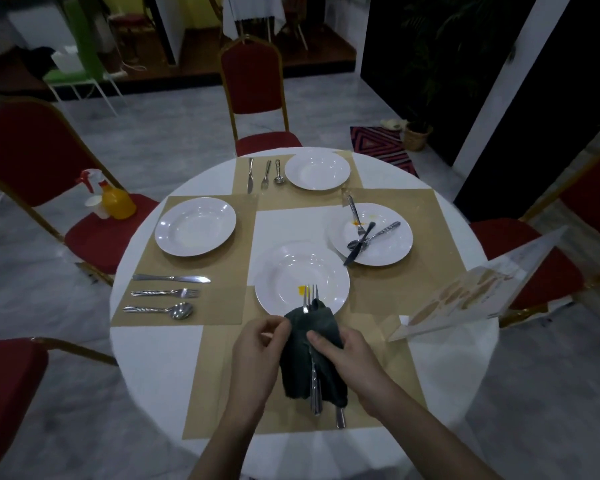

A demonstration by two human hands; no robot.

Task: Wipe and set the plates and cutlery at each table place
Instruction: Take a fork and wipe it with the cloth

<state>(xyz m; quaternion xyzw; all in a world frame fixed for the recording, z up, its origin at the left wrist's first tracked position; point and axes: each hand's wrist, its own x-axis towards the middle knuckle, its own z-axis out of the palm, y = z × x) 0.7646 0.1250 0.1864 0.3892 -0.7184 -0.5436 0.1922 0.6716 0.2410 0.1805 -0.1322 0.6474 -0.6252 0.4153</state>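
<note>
At the bottom centre of the frame, both hands hold a dark cloth (310,355) that is wrapped around a bundle of cutlery. The right hand (347,355) is closed around the cloth from the right side, with the thumb lying on top. The left hand (260,348) has its fingers curled and pinches the cloth's left edge. The tines of a fork (310,296) stick out of the cloth at the top, over the near rim of a white plate (302,271) that has a small yellow spot on it. Metal handles come out of the cloth at the bottom.

To the right of the centre, another plate (388,252) carries a fork, a spoon and a knife lying crossed, and also an orange spot. At the left, a clean plate (194,226) sits on a brown mat, and a knife (172,278), a fork (165,293) and a spoon (160,310) lie in a row below it. At the top centre, a fourth plate (317,169) has cutlery beside it on the left. A yellow spray bottle (113,199) stands on a red chair (97,233) at the left.
</note>
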